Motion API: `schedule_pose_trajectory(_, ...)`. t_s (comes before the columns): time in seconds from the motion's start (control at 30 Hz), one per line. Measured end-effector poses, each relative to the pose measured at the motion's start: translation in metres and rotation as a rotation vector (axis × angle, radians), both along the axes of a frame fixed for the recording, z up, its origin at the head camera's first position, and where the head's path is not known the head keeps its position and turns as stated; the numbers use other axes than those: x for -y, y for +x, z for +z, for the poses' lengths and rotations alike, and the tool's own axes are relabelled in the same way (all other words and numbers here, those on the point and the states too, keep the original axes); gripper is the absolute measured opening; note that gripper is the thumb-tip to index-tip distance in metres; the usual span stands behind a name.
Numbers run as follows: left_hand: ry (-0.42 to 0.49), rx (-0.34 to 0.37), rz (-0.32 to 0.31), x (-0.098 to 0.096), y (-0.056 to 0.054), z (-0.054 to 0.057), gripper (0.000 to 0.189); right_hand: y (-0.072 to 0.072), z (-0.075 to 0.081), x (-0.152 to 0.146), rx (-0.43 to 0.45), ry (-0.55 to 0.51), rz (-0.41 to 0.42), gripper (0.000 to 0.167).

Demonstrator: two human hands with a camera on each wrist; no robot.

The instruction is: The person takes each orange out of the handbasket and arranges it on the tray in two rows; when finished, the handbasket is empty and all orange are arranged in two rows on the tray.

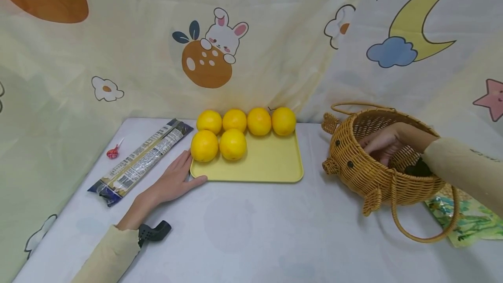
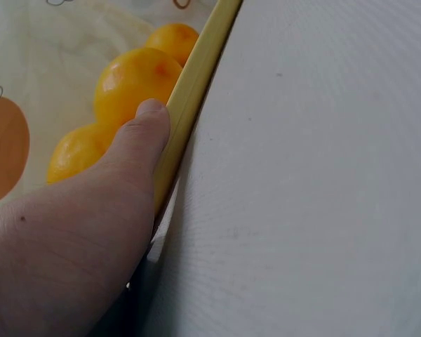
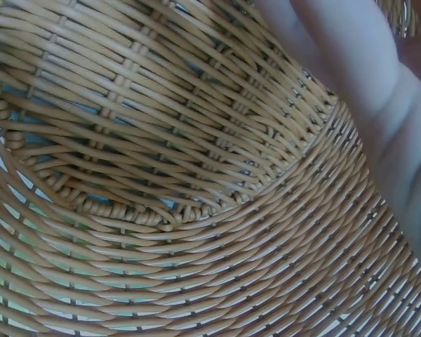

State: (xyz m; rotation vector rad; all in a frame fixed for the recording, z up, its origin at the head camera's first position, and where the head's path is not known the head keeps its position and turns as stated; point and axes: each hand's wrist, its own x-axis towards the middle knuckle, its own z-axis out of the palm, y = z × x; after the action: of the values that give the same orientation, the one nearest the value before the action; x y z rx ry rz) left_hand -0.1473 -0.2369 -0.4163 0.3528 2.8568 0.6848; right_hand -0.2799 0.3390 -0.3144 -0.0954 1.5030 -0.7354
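Note:
My left hand [image 1: 175,179] rests at the near left corner of a yellow tray [image 1: 271,160], its fingers extended along the left side. In the left wrist view the thumb [image 2: 142,137] lies against the tray's rim [image 2: 186,91]. Several oranges [image 1: 233,144] sit on the tray, in a back row and at the front left. My right hand [image 1: 383,142] reaches into a tilted wicker basket [image 1: 369,169] with an animal face. Its fingertips are hidden in the head view. The right wrist view shows part of that hand [image 3: 365,91] beside the woven inside wall, with the fingertips out of frame.
Left of the tray lie a long silver and blue packet [image 1: 143,160] and a red lollipop [image 1: 113,152]. A green printed bag [image 1: 463,217] lies partly under the basket. The basket's handle [image 1: 428,239] loops onto the white table [image 1: 251,230]. A patterned cloth [image 1: 283,47] hangs behind.

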Motion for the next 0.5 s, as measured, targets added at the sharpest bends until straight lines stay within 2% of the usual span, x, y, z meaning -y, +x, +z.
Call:
schedule_pose_trajectory(0.17, -0.010, -0.007, -0.001, 0.0003, -0.0006, 0.0007, 0.101, -0.0009, 0.0020, 0.0008, 0.052, -0.037, 0.023, 0.061)
schedule_pose_trajectory(0.3, -0.009, -0.004, 0.002, -0.0006, 0.0002, 0.0021, 0.102, -0.0002, 0.0009, 0.0014, 0.030, -0.050, 0.034, 0.056)
schedule_pose_trajectory(0.37, -0.009, 0.000, 0.004, -0.0013, 0.0007, 0.0020, 0.102, 0.0001, 0.0007, 0.0017, -0.026, -0.053, 0.017, 0.051)
schedule_pose_trajectory(0.5, -0.007, -0.004, 0.007, -0.0019, 0.0007, 0.0002, 0.101, -0.0007, 0.0041, 0.0008, -0.199, -0.078, -0.010, 0.046)
